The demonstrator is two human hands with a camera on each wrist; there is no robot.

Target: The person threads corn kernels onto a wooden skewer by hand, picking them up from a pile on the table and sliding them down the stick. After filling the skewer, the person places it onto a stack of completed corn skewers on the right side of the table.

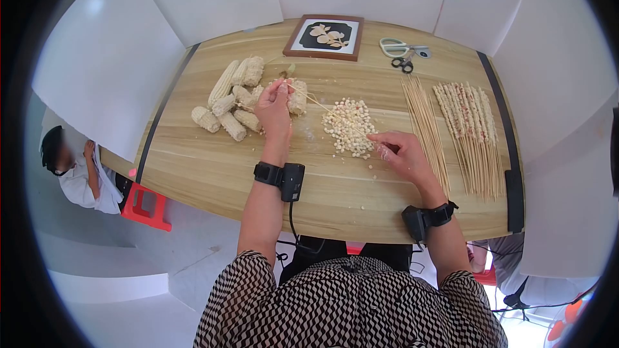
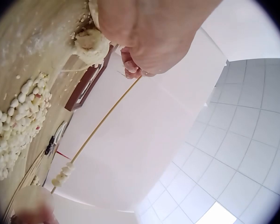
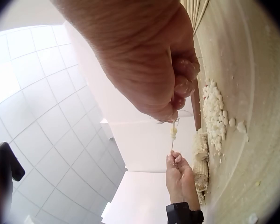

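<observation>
A thin bamboo skewer (image 2: 105, 119) stretches between the two hands above the table. My left hand (image 1: 274, 113) pinches its far end, beside the corn cobs. A few pale corn kernels (image 2: 63, 175) are threaded near the other end, where the right hand (image 1: 406, 154) holds the skewer with its fingertips right by the kernels. White residue coats the fingers of both hands. Below the skewer, a pile of loose corn kernels (image 1: 348, 125) lies on the wooden table (image 1: 309, 183). The right palm is turned away in the head view.
Several corn cobs (image 1: 222, 106) are heaped at the left. Bare bamboo skewers (image 1: 429, 132) lie right of the hands, beside skewers filled with kernels (image 1: 467, 113). Scissors (image 1: 403, 64) and a framed picture (image 1: 324, 37) sit at the back. Another person (image 1: 87, 174) sits beyond the left edge.
</observation>
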